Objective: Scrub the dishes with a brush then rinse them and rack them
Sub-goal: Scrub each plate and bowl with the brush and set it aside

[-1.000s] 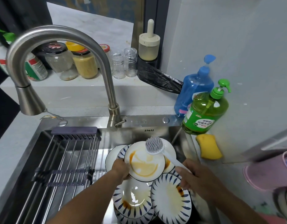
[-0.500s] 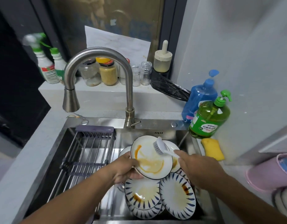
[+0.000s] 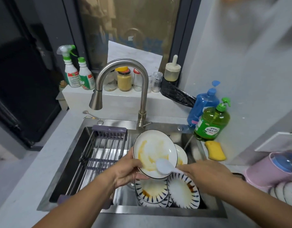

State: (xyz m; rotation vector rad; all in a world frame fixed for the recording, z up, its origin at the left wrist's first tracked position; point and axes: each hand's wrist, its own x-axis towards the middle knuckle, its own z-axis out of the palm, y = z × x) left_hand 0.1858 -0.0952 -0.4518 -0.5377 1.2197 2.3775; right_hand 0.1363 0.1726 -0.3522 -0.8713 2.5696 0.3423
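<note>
Head view: we found the left hand (image 3: 125,170) gripping a stained plate (image 3: 154,152) tilted above the sink (image 3: 158,210). The right hand (image 3: 206,175) held the brush (image 3: 164,167), its head against the plate's lower face. Yellow residue remained. Further soiled plates (image 3: 183,191) lay in the sink below. The rack (image 3: 102,150), left of the plate, held nothing. We judged scrubbing barely begun; rinsing and racking remained.

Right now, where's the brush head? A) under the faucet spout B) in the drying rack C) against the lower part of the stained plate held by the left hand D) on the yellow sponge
C: the brush, held in the right hand, lies with its head on the lower part of the yellow-smeared plate, which the left hand grips at its rim, tilted up over the sink.
</note>
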